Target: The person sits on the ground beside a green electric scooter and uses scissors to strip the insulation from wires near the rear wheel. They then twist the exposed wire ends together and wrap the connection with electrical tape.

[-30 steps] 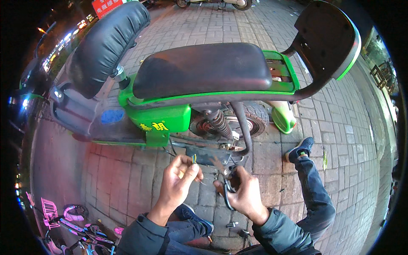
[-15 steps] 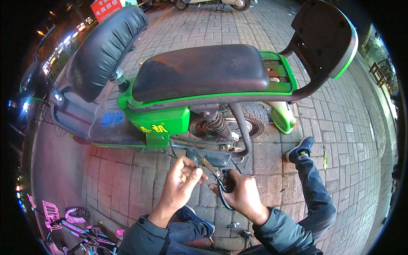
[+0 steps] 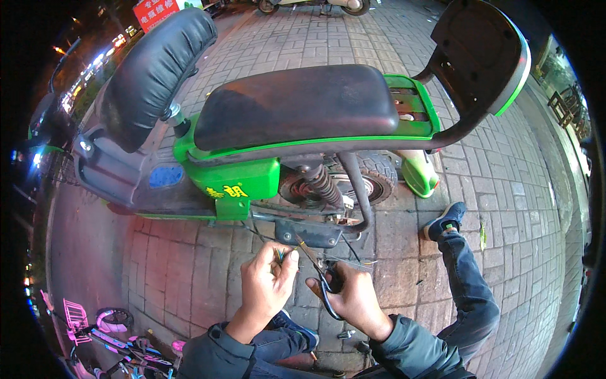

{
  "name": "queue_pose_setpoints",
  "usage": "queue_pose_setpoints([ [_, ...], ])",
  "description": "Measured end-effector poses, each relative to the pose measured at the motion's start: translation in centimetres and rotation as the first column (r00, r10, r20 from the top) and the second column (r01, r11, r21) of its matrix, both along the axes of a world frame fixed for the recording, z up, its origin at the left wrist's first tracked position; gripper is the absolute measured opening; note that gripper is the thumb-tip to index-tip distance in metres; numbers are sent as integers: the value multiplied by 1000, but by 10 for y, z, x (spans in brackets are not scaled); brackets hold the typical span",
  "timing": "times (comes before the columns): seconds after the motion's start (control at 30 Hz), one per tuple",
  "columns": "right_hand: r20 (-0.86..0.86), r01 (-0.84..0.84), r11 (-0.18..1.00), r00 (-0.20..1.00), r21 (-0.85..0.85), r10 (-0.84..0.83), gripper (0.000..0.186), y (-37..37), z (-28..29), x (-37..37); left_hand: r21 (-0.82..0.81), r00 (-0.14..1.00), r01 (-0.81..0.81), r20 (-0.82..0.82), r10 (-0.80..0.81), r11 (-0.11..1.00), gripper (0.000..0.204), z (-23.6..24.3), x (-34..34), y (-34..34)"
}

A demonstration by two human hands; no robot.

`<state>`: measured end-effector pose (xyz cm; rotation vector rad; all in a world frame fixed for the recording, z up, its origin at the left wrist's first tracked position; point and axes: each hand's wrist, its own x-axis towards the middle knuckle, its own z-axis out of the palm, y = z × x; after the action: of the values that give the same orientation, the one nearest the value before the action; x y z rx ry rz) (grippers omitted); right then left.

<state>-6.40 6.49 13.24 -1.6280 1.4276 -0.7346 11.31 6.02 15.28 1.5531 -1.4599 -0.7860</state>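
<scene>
My left hand (image 3: 265, 284) is closed, pinching several thin coloured wires (image 3: 280, 254) between thumb and fingers; blue and yellow show at the fingertips. My right hand (image 3: 360, 297) grips a pair of scissors (image 3: 323, 278) by the dark handles. Their blades point up and to the left, with the tips just right of the pinched wires; I cannot tell whether they touch. Thin pale strands stretch rightward above my right knuckles. Both hands are low in front of a green electric scooter (image 3: 249, 177), near the dark plate (image 3: 307, 234) beside its rear wheel.
The scooter's black seat (image 3: 297, 104) and rear wheel (image 3: 379, 180) stand just beyond my hands. A dark cable (image 3: 351, 247) hangs near the plate. Small metal parts (image 3: 346, 335) lie on the paving below. Pink children's bikes (image 3: 120, 347) are at lower left.
My left hand has shifted slightly left and down with the wires. The scissors have come a little lower and closer to upright. Thin strands now show stretched out above my right hand.
</scene>
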Motion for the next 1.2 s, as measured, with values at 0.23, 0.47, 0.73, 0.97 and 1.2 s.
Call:
queue_pose_setpoints([
  [0.23,-29,9,999,1000,37,-8,50,6,5,7,-191,985,59,173,-25,980,11,5,-3,2],
  [0.47,-11,-7,995,1000,101,9,50,7,11,7,-247,977,95,207,-44,964,8,3,-2,2],
  [0.73,-31,-28,999,999,32,29,52,5,0,4,-195,979,156,162,-125,968,13,-1,2,1],
  [0.97,-236,-239,855,961,-460,142,43,-37,-16,-23,45,925,355,-163,-344,934,16,9,21,-3],
  [1.2,-184,-295,861,954,-415,239,39,-37,-23,-30,22,890,442,-135,-436,897,19,18,16,-5],
])
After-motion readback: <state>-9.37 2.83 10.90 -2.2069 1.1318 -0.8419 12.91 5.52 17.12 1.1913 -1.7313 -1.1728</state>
